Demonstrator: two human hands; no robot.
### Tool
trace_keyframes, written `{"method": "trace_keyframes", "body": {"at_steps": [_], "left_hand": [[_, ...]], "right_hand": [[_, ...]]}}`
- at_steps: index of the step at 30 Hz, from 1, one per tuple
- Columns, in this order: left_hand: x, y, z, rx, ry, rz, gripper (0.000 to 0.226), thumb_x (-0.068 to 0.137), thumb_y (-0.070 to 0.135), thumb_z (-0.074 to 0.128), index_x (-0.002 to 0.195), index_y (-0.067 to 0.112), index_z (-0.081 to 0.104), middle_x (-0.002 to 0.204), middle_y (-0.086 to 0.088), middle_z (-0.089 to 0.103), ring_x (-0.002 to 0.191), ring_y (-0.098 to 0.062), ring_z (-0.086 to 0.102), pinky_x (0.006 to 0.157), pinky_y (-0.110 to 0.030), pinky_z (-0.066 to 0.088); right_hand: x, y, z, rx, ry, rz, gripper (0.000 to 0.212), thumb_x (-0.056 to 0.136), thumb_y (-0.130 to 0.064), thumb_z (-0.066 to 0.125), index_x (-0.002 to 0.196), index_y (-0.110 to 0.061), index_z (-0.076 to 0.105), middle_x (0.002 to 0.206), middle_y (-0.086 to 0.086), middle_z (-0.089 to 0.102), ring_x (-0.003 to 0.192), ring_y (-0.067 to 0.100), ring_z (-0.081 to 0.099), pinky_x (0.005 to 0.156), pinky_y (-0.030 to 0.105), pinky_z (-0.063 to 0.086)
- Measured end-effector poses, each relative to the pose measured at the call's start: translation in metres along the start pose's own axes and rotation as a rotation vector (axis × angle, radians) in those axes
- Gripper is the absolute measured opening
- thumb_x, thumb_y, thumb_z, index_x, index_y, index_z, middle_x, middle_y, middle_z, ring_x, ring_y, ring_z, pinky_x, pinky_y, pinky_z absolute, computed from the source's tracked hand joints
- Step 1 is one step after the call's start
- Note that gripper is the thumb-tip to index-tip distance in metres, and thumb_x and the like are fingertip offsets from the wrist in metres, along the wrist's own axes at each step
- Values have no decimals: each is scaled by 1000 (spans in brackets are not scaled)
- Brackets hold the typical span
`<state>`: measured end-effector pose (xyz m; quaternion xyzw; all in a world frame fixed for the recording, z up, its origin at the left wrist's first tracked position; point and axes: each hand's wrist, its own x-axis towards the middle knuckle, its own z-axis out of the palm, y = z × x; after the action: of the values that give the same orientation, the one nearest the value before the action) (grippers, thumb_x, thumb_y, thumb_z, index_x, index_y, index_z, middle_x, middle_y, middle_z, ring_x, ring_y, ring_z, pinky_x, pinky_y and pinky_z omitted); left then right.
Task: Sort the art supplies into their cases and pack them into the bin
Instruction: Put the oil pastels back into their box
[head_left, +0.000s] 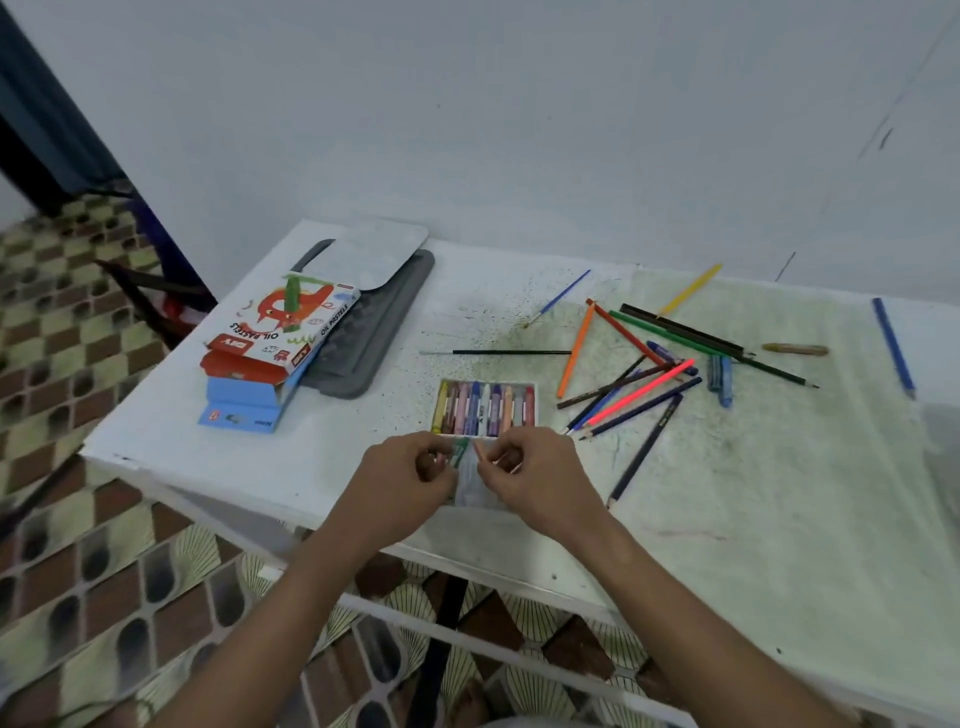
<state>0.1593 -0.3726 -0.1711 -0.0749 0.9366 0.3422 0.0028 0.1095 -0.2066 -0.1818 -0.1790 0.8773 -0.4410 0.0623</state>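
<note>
A white pastel tray lies on the table, its far half filled with several oil pastels. Both hands hover over its near half. My left hand pinches a green pastel at the tray's near left. My right hand pinches a thin orange-pink stick beside it. The printed oil pastels box lies open on a blue box at the left. Loose coloured pencils are scattered to the right.
A grey tray with a white lid sits behind the boxes. Two paintbrushes lie past the pastel tray. A brown crayon, blue pastels and a blue pencil lie far right. The table's front edge runs just under my wrists.
</note>
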Motion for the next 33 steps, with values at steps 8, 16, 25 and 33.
{"method": "trace_keyframes", "body": {"at_steps": [8,16,25,33], "left_hand": [[5,-6,2,-40,-59,68,13,87,31,64,99,29,68,65,7,66,65,-4,60,56,-9,44],[15,-10,-8,10,-136,132,17,90,29,59,102,29,71,66,14,65,63,2,60,56,-7,40],[19,-5,-9,109,-186,253,24,89,28,62,111,37,68,74,5,66,65,-8,58,58,-10,38],[25,-4,-6,239,-221,214,24,89,34,62,111,33,69,73,9,58,65,-4,54,61,-20,43]], "right_hand": [[-3,-4,15,-40,11,39,14,86,-22,65,77,-14,72,71,-3,66,61,4,56,57,7,41],[-7,-4,7,-89,-30,-21,17,87,-13,65,93,-23,76,72,-8,62,59,0,54,56,4,38],[-2,4,8,-202,-125,-120,9,87,-15,63,89,-17,71,64,-16,38,59,-2,40,51,9,27],[1,7,10,-353,-148,-126,15,89,-25,59,96,-17,70,72,-4,45,73,10,43,61,23,31]]}}
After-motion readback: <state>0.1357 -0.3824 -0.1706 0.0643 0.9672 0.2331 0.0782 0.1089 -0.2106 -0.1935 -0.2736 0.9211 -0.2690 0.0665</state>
